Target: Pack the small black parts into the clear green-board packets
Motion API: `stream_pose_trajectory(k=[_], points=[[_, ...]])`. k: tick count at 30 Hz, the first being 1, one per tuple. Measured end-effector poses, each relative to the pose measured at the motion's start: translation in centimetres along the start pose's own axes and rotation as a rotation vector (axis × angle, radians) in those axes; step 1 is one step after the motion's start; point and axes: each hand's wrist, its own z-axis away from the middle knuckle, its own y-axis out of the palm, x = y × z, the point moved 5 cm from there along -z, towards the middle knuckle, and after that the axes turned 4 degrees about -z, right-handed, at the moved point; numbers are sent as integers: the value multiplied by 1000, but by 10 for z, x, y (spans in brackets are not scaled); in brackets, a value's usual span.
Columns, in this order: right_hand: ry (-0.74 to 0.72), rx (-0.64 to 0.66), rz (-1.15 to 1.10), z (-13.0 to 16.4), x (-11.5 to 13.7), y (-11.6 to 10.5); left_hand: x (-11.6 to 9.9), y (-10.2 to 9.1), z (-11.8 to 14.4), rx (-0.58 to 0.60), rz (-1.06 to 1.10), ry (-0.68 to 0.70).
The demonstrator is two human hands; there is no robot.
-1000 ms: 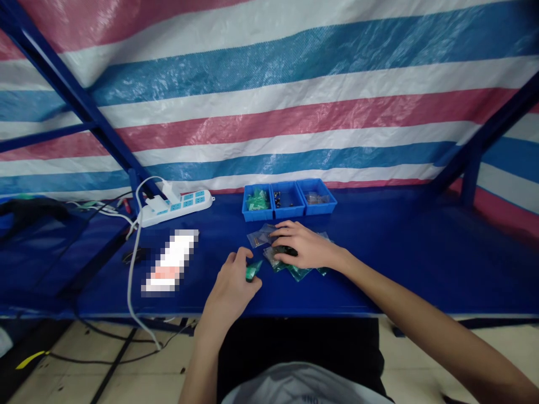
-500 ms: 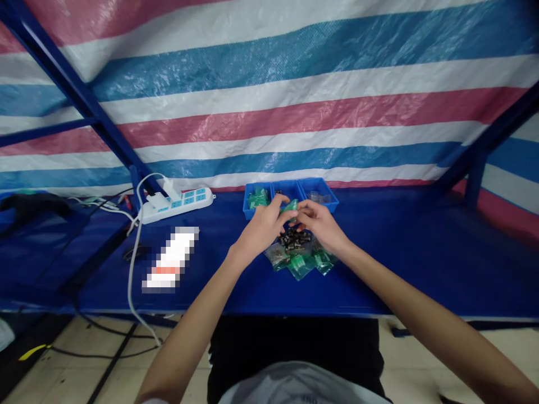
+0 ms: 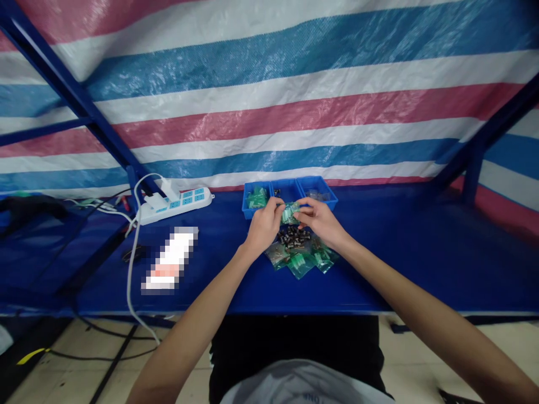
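Between my two hands a small green-tinted plastic bag [image 3: 289, 214] is stretched out, with pale small parts showing inside. My left hand [image 3: 266, 223] pinches its left edge, and my right hand [image 3: 319, 220] pinches its right edge. Just below lies a pile of small black cylindrical parts [image 3: 293, 238]. In front of that pile, green plastic bags [image 3: 300, 265] and a clear bag with brownish contents [image 3: 277, 255] rest on the blue table. Behind my hands stands a blue divided bin [image 3: 286, 185]; green bags [image 3: 257, 197] fill its left compartment.
A white power strip [image 3: 174, 205] with plugs sits at the left, its white cable [image 3: 131, 269] hanging over the table's front edge. A pixelated pale object [image 3: 170, 261] lies nearby. Striped sheeting [image 3: 286, 118] hangs behind the blue table [image 3: 404, 252], between blue frame posts.
The green bag, folded and tilted before, now lies spread out flatter between my hands. My left hand has turned and shifted slightly, its fingers closer together.
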Motion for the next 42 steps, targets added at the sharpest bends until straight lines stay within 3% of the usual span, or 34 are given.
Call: stream_pose_trajectory(k=[13, 18, 23, 26, 30, 34, 39, 42], points=[[-67, -120, -53, -4, 1, -12, -19, 4, 7, 100, -6, 133], [-78, -101, -83, -2, 4, -11, -20, 2, 7, 128, -47, 156], [-50, -17, -73, -1, 3, -4, -18, -1, 5, 72, -83, 168], [-69, -35, -13, -2, 2, -5, -16, -3, 5, 3, -135, 187], [-147, -69, 127, -2, 6, -7, -13, -5, 5, -63, -202, 144], [-193, 1, 200, 2, 11, -2, -8, -4, 3, -56, -187, 43], [-154, 53, 170, 1, 4, 1, -1, -2, 3, -58, -62, -31], [-128, -3, 108, -1, 1, -3, -6, -1, 4, -24, -16, -15]])
